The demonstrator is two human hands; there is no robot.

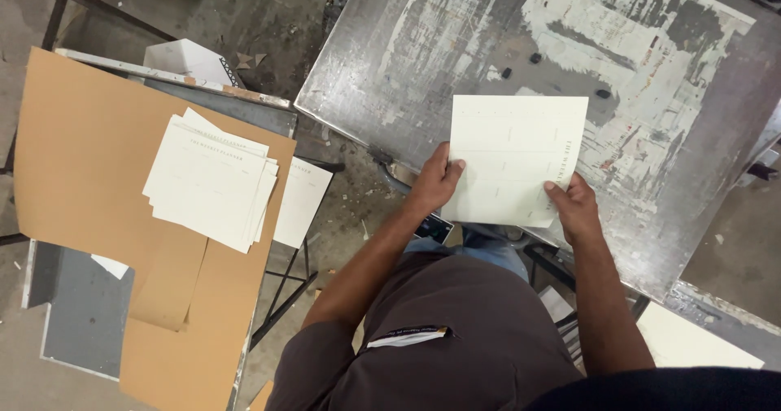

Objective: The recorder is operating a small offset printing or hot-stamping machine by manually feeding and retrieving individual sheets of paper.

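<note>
Left hand (435, 185): gripping the lower left edge of a cream printed sheet (514, 157), thumb on top, fingers underneath. Right hand (575, 209): gripping the lower right corner of the same sheet, thumb pressed on the upper face. Sheet held roughly flat, above the near edge of the work surface, both hands closed on it.

Remaining items, largest first:

- Worn metal table (634, 69): scratched and patchy grey-white, filling the upper right of the view; sheet positioned over its near edge.
- Brown cardboard sheet (73, 159): lying flat to the left, well apart from the hands, lower end hanging over its support.
- Stack of cream printed sheets (210, 179): resting on the cardboard, loosely fanned, edges not aligned.
- Single cream sheet (301, 201): just beside the stack, jutting past the right edge of the cardboard.
- Pale sheet (691, 342): at lower right, beside the right forearm.
- Small dark pieces (603, 94): several scattered on the table above the held sheet, too small to identify.
</note>
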